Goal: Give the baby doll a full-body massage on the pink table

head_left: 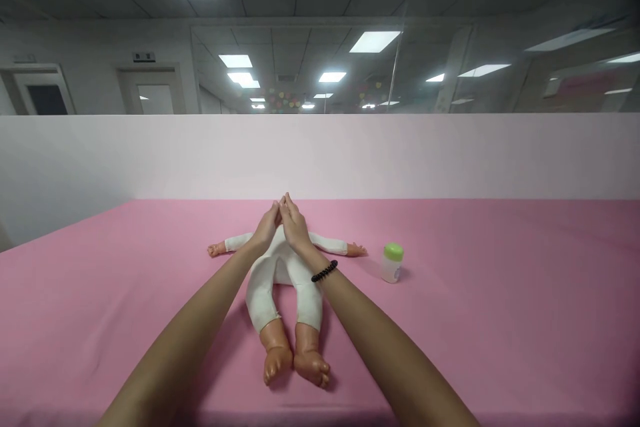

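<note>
A baby doll point(285, 260) in white clothing lies on its back on the pink surface, arms spread wide, bare feet toward me. Above its upper body, my left hand point(268, 223) and my right hand point(294, 221) meet at the fingertips, palms facing each other. The fingers of both hands are stretched out, and I see nothing held in either. They hide the doll's head. A black coiled band circles my right wrist. Right of the doll's outstretched arm stands a small clear jar point(391, 269) with a green lid point(393, 252).
The pink cloth point(490, 320) covers a wide flat surface. A low white wall point(350, 157) runs along its far edge, with glass panels above it. Another pale partition point(55, 180) borders the left side. Doors and ceiling lights appear beyond.
</note>
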The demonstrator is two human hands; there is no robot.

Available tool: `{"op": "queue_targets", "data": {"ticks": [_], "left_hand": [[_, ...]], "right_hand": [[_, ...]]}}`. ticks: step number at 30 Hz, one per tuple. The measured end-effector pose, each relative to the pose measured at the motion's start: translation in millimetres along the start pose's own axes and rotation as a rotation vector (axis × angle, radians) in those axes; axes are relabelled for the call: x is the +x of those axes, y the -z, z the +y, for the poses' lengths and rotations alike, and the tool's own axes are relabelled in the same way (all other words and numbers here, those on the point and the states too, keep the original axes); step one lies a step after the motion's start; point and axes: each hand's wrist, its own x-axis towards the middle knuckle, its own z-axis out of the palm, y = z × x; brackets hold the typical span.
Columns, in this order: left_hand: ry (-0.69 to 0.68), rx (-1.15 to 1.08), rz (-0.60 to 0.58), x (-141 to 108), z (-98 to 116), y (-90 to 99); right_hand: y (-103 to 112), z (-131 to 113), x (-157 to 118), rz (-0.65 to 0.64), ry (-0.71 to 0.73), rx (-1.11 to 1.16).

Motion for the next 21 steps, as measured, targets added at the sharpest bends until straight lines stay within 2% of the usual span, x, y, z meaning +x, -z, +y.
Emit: {"op": "queue_targets", "data": {"ticks": [2,3,5,7,9,13,17,19,21], "left_hand": [[-0.027,0.126,0.038,-1.9,-12.6,19.5],[-0.031,0.214,0.049,-4.0,-21.1,27.6],[-0.020,0.377,-0.009,-10.2,-39.9,38.2],[-0.030,0.466,-0.143,-17.3,-56.8,41.5],[-0.076,0.494,-0.238,-22.9,-69.1,40.8],[-0.100,0.609,-0.326,-22.5,-83.6,40.2],[-0.035,0.796,-0.381,-14.4,-91.9,41.2],[0.082,0.885,-0.284,-14.3,-91.5,40.1],[0.210,0.954,-0.148,-18.5,-87.1,37.8]], "right_hand": [[14.2,14.4,-8.1,-0.012,-0.030,-0.023],[19.8,22.1,-13.8,-0.061,-0.020,-0.052],[27.2,36.1,-25.2,-0.215,0.028,-0.129],[30.2,46.4,-33.1,-0.362,0.064,-0.208],[30.2,53.1,-35.8,-0.456,0.066,-0.269],[26.3,60.5,-32.7,-0.582,0.089,-0.407],[22.4,61.3,-32.4,-0.614,-0.067,-0.577],[21.9,58.0,-35.6,-0.552,-0.170,-0.618],[22.4,51.9,-40.6,-0.429,-0.250,-0.660]]}}
